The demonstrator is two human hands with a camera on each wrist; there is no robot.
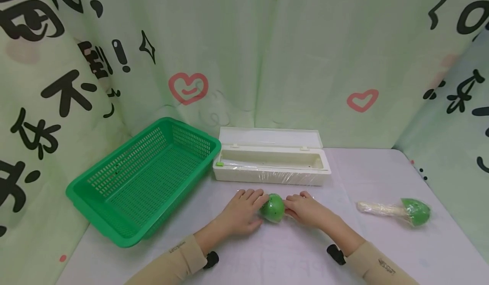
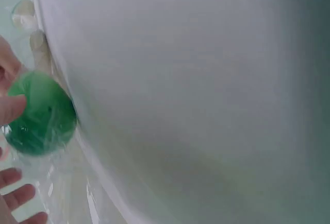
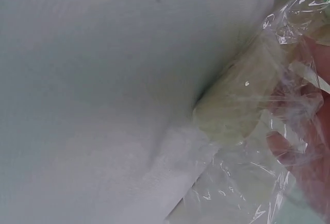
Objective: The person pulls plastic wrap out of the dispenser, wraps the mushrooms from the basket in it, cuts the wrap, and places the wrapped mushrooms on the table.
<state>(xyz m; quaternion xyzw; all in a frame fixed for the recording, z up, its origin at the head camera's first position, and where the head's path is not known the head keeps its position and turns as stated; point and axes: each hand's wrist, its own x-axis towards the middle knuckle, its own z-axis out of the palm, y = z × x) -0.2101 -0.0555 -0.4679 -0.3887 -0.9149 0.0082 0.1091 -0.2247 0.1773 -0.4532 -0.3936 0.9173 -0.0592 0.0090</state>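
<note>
A green maraca-shaped thing (image 1: 273,208) with a pale handle (image 3: 234,103) lies on the table between both hands. Clear plastic wrap (image 3: 283,33) lies loosely over its handle and trails off it. From the left, my left hand (image 1: 244,210) touches the round green head, its fingers spread in the left wrist view. On the other side my right hand (image 1: 305,209) grips the wrapped handle end, partly hidden behind crinkled film. A similar green-headed piece (image 1: 416,212), wrapped tightly in film, lies apart at the right.
Behind the hands stands a white plastic-wrap dispenser (image 1: 271,176) with its lid raised and film over its front. A green perforated basket (image 1: 153,229) stands at the left. Printed curtains (image 1: 305,64) enclose the white-covered table (image 1: 290,259) at the back and sides.
</note>
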